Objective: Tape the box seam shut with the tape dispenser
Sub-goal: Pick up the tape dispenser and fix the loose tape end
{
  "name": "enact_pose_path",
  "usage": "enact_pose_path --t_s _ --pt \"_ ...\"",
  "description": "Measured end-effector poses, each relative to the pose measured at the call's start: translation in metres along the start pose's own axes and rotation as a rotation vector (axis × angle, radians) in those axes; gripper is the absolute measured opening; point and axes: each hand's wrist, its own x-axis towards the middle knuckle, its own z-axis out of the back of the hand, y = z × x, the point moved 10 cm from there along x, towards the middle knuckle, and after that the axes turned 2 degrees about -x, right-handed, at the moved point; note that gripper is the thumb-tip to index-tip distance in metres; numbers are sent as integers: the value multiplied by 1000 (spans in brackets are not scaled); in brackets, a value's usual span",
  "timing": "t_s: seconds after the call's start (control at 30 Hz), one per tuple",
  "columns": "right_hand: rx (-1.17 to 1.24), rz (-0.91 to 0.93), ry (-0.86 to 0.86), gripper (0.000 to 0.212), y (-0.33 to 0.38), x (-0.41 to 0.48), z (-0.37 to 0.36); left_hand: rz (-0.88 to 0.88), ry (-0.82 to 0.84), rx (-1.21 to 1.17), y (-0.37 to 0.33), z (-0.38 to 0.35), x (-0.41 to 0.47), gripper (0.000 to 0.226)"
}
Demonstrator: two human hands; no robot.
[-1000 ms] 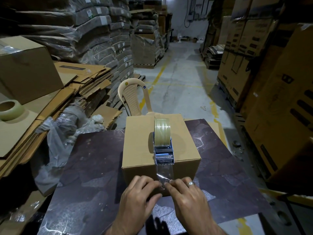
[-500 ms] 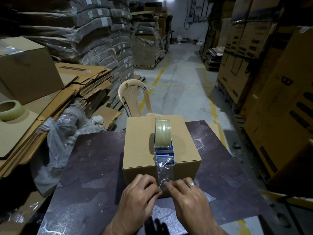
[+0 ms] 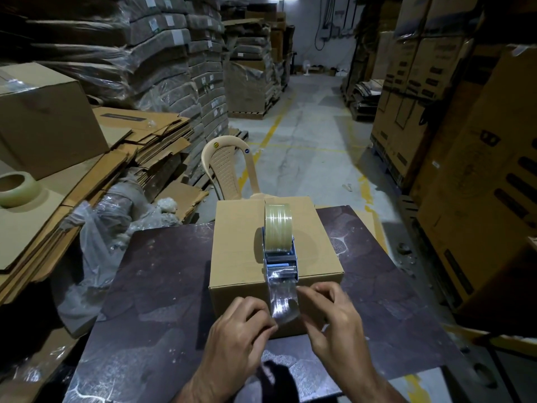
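Note:
A closed brown cardboard box (image 3: 241,251) stands on a dark table (image 3: 162,286). A blue tape dispenser (image 3: 280,264) with a clear tape roll rests on the box top, over the middle seam, near the front edge. A strip of clear tape (image 3: 283,301) runs from it down the box's front face. My left hand (image 3: 241,330) pinches the strip's lower left corner against the front face. My right hand (image 3: 334,315) sits just right of the strip, fingertips curled at its right edge.
A beige plastic chair (image 3: 226,167) stands behind the table. Flattened cartons (image 3: 139,141) and a spare tape roll (image 3: 17,189) lie on the left. Crumpled plastic wrap (image 3: 101,234) sits beside the table. Tall stacked boxes (image 3: 479,199) line the right side.
The tape strip has been drawn further down the box's front face. My right hand has shifted right and up from the strip's end to its right edge.

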Motion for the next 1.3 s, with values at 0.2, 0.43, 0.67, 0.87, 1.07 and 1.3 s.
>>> enact_pose_path --t_s 0.2,0.43,0.67,0.87,1.07,1.3 --pt "-29 -7 86 40 -18 5 -10 23 -3 -21 1 1 -1 14" --pt "33 71 129 32 -19 -2 -19 55 -12 -33 0 2 0 13" --pt "52 83 87 27 -22 -2 -18 61 -14 -36 1 0 0 12" --pt "55 85 107 12 -23 1 -22 96 -10 -60 3 1 0 8" --pt "103 32 118 6 -26 2 -24 402 -79 -295 27 2 -4 14" --pt "168 -31 108 10 -29 3 -24 658 -153 -454 42 0 -15 29"
